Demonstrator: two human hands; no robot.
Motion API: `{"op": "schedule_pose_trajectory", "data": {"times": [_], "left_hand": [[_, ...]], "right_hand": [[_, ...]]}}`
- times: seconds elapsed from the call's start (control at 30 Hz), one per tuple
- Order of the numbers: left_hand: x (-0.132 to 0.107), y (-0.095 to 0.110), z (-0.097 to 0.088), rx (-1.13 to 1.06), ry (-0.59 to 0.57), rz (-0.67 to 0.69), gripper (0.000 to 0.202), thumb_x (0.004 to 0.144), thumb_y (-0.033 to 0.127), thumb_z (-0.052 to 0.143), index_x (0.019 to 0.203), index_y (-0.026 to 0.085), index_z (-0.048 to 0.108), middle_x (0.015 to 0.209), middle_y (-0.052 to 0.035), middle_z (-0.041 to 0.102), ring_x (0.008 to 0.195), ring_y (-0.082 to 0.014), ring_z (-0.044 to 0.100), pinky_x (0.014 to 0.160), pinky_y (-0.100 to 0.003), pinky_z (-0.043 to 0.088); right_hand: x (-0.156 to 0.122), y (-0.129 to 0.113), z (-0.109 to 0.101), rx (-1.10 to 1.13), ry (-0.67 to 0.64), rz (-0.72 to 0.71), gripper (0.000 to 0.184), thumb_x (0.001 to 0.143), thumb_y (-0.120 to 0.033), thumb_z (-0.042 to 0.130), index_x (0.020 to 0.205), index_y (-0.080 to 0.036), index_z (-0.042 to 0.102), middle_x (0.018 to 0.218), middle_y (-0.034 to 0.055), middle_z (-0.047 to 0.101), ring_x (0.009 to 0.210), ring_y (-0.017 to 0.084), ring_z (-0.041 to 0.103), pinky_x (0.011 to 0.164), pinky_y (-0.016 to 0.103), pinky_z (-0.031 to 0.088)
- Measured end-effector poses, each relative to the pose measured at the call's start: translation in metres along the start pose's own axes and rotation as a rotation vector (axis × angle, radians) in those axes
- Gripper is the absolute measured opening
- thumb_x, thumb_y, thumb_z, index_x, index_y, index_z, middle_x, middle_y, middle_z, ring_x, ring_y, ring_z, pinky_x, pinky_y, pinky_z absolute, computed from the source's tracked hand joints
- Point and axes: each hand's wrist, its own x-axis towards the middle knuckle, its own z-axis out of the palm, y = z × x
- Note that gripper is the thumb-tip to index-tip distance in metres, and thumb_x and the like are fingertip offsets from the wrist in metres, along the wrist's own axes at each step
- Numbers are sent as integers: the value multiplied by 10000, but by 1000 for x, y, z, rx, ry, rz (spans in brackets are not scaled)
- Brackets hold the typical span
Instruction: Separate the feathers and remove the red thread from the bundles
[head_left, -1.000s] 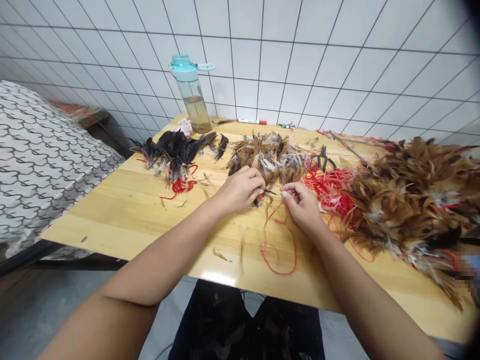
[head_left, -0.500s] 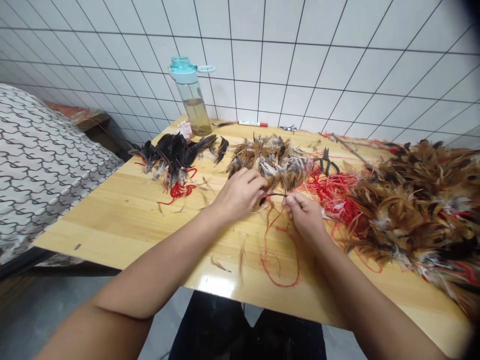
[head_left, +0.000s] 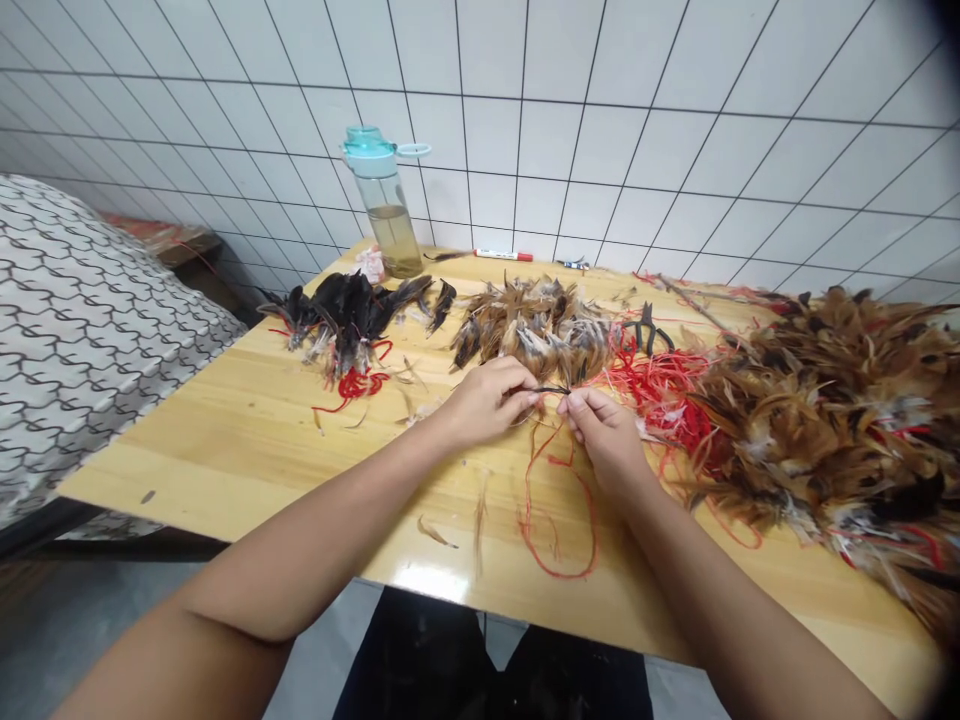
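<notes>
My left hand (head_left: 487, 403) is closed, its thumb and fingertips pinching the left end of a thin dark strand (head_left: 552, 390); whether this is a feather or a stick I cannot tell. The fingers of my right hand (head_left: 602, 428) pinch its other end. Below them a red string (head_left: 527, 500) hangs in a long loop onto the table, its upper end near my right fingertips. Just beyond my hands lies a row of brown and grey feathers (head_left: 536, 325). A tangle of red string (head_left: 667, 395) lies right of my right hand.
The wooden table (head_left: 247, 460) stands against a tiled wall. Black feathers (head_left: 352, 315) lie at left, near a water bottle (head_left: 394, 225). Pliers (head_left: 647, 330) and a red-capped marker (head_left: 502, 255) lie toward the back. A large brown feather pile (head_left: 832, 410) covers the right side.
My left hand has come down from the edge of the feather row, and its fingers have closed at the dark strand's left end. My right hand keeps its pinch, nearly in place.
</notes>
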Motion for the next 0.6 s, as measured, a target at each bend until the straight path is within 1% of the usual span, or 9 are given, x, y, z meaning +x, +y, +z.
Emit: {"op": "schedule_pose_trajectory", "data": {"times": [0.07,0.13,0.23,0.27,0.3,0.37,0.47,0.53,0.6], "left_hand": [[0,-5,0,61,-51,-8,184,888,230,520,773,150,638,792,-41,620,786,-139,563,738,-265,428],[0,-9,-1,93,-135,-13,177,880,217,524,764,150,639,793,-43,616,794,-143,564,741,-266,427],[-1,-8,-3,-5,-274,35,155,875,229,544,810,157,665,843,-48,640,838,-140,588,790,-266,446],[-1,-6,-3,-59,-297,63,152,876,239,550,847,162,678,873,-51,650,855,-138,597,807,-265,453],[-1,-4,-4,-102,-294,85,155,876,249,556,883,166,686,898,-54,655,862,-135,603,812,-261,459],[0,-3,-5,-120,-202,90,162,876,248,560,924,168,693,908,-56,657,852,-129,605,795,-253,466],[0,-11,-6,-2,47,50,157,874,206,548,925,158,689,872,-51,652,826,-129,595,776,-256,465],[1,-22,-7,74,170,44,157,876,195,540,931,155,681,878,-55,651,834,-136,592,778,-266,470],[2,-30,-7,124,260,46,159,883,194,527,940,155,670,895,-60,647,843,-142,592,775,-274,477]], "right_hand": [[0,1,-2,-5,56,-17,321,828,-482,561,737,-178,609,567,-43,419,527,96,358,514,236,272],[1,0,-5,-7,132,-29,319,834,-479,553,745,-176,602,569,-46,412,529,95,356,518,235,273],[6,-2,-14,-37,242,-45,315,858,-473,512,771,-180,588,561,-55,374,512,95,325,504,236,265],[8,-2,-17,-70,276,-56,305,865,-463,500,791,-181,587,570,-53,381,515,98,330,505,237,273],[10,-2,-20,-120,304,-72,283,867,-445,497,818,-181,587,592,-45,411,529,104,352,514,239,294],[14,-2,-24,-271,338,-113,226,857,-389,513,893,-178,585,678,-15,494,586,123,424,558,253,351],[14,-4,-25,-632,322,-156,230,854,-294,515,1038,-169,574,850,48,562,727,170,512,650,292,402],[10,-7,-22,-908,217,-151,228,879,-259,480,1061,-178,591,950,85,577,817,200,536,681,310,401],[5,-10,-18,-1142,51,-163,218,911,-252,434,979,-190,631,983,103,587,873,222,542,678,316,393]]}}
